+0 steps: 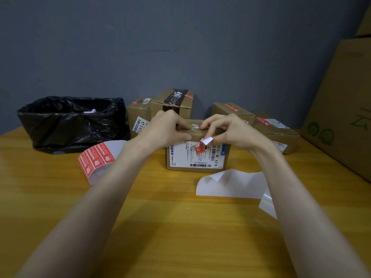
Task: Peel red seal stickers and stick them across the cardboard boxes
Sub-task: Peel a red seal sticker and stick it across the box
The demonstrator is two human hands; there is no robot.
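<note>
Pinching one red sticker [201, 147], right fingers [215, 137] meet left-hand fingers [183, 125] gripping one of five boxes [197, 155].

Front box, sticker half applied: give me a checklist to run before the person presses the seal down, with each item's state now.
1. Front box steadied by left hand: ok.
2. Red seal sticker in right hand: ok.
3. Sticker flat on the box: not ok, its lower end curls off the front face.
4. Sticker crossing the top seam: cannot tell, fingers hide it.
5. Sticker sheet within reach on table: ok.
6. Boxes behind already sealed: cannot tell for all.
</note>
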